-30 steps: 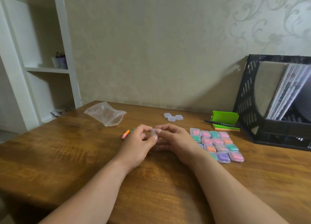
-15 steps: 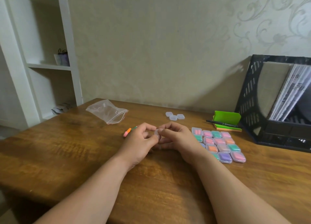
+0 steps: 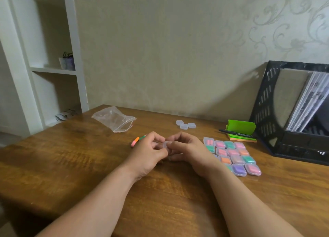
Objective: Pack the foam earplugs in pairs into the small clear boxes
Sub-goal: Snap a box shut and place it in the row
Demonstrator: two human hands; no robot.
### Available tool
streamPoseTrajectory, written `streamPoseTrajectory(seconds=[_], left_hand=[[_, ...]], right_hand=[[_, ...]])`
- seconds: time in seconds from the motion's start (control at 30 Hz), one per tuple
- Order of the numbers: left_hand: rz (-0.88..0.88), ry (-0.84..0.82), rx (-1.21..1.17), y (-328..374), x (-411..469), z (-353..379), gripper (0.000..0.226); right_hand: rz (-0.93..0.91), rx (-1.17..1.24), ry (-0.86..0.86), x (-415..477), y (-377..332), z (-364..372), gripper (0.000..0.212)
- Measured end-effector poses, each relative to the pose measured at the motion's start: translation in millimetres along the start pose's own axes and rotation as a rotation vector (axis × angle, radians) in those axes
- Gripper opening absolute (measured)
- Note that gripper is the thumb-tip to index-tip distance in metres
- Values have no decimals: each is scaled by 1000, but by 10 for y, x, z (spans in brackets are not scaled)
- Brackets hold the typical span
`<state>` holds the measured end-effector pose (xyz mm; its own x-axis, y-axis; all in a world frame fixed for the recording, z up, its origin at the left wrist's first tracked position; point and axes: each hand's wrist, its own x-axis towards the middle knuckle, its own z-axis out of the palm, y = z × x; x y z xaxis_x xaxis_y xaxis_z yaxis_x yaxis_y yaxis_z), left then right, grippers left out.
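Now both hands meet low over the middle of the wooden tabletop [image 3: 71, 165]. The left hand [image 3: 147, 153] and the right hand [image 3: 188, 148] hold one small clear box [image 3: 165, 145] between them. The grip of each hand is clamped on it, the thumb and fingertips pinching its edges. The fingers hide most of the box, so I cannot tell if its lid is open or closed, or what is inside.

Just beyond the left hand lie some loose earplugs [image 3: 135, 141] on the wood, one orange-pink and one green. To the right of the right hand is a grid of filled boxes [image 3: 236, 159], packed side by side, with pink, green, orange and purple earplugs inside. Farther back, three empty boxes [image 3: 186, 125] lie touching each other. A clear zip bag [image 3: 114, 118] lies at the far left part of the tabletop. A black pen [image 3: 235, 132] rests on green sticky notes [image 3: 240, 126], beside a black file holder [image 3: 263, 108] with papers.
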<state>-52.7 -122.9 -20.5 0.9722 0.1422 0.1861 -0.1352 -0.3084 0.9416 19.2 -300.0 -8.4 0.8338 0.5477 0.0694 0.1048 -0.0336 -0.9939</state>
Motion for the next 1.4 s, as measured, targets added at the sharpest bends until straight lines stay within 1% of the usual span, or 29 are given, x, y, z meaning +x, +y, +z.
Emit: streamPoseTrajectory(seconds=[0.17,0.3,0.37,0.47,0.53,0.6,0.7,0.8,0.9,1.0,1.03,1.1,1.2,1.3,1.4], left_hand=[[-18,-28,-38,20,-3,-23,26],[-39,-62,-134,33,-5,-62,26],[-49,-50,-197,32,-11,-68,26],[-57,-8,-213,35,-14,-53,24],[-68,4,-215,49,-26,-53,22],[-64,6,-232,68,-55,-57,23],[-82,-68,-288,85,-116,-12,29],[-157,-149,-345,103,-160,26,34],[-260,-227,-399,183,-179,-49,32],[-345,-291,-446,250,-206,-119,24],[-361,-278,-450,255,-213,-125,29],[-361,-192,-448,249,-208,-130,42],[-333,23,-514,175,-154,-196,56],[-321,275,-722,87,-70,-352,57],[-301,420,-896,21,-23,-492,52]], right_hand=[[-17,-43,0,-19,-9,16,26],[-32,-15,45,-26,-3,9,19],[-36,28,63,-27,4,7,16],[-24,45,83,-20,5,21,15],[-9,15,126,-14,3,37,17],[-11,-84,184,-17,-1,56,19],[-39,-230,260,-25,-11,63,18],[-90,-267,279,-34,-50,75,18],[-162,-274,241,-48,-82,137,17],[-207,-227,161,-60,-109,248,16],[-219,-207,142,-63,-114,283,16],[-236,-182,143,-70,-137,327,17],[-202,-182,206,-68,-123,323,19],[-112,-253,243,-48,-65,259,22],[-48,-380,223,-28,-15,227,21]])
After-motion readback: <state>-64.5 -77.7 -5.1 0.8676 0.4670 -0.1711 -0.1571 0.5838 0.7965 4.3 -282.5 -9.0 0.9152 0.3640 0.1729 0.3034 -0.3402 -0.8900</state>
